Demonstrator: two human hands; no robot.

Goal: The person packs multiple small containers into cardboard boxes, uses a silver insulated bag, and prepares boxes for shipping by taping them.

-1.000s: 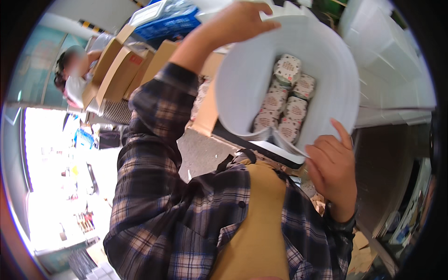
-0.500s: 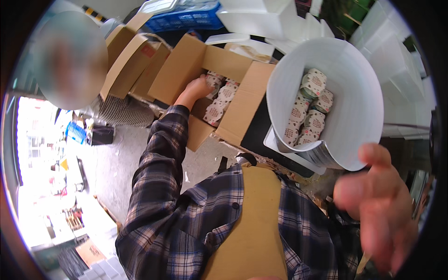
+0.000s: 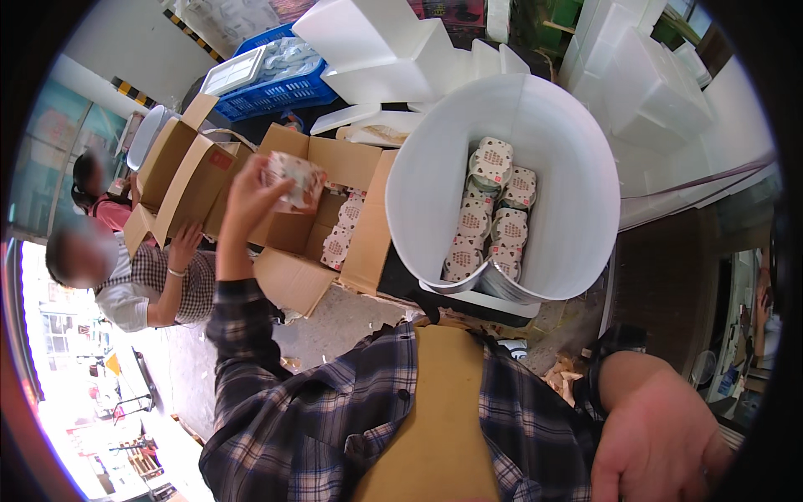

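Pack (image 3: 299, 186) pinched in the left hand (image 3: 248, 197) hangs above a cardboard box (image 3: 347, 161), flaps (image 3: 293, 280) spread, likely for reaching; rightward, a white bucket (image 3: 581, 184) holds packs (image 3: 491, 161), stacked probably for snugness; near right, whether the right hand (image 3: 661, 439) grips anything I cannot tell.

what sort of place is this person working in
Probably a packing area or storeroom: an open cardboard box with patterned packs, white foam boxes, and a blue crate.

Cream packs (image 3: 492, 159) with dark spots, white tub (image 3: 577, 184), brown carton (image 3: 294, 278), blue crate (image 3: 268, 100); navy-and-tan plaid shirt (image 3: 314, 427) over mustard-yellow top (image 3: 431, 410).
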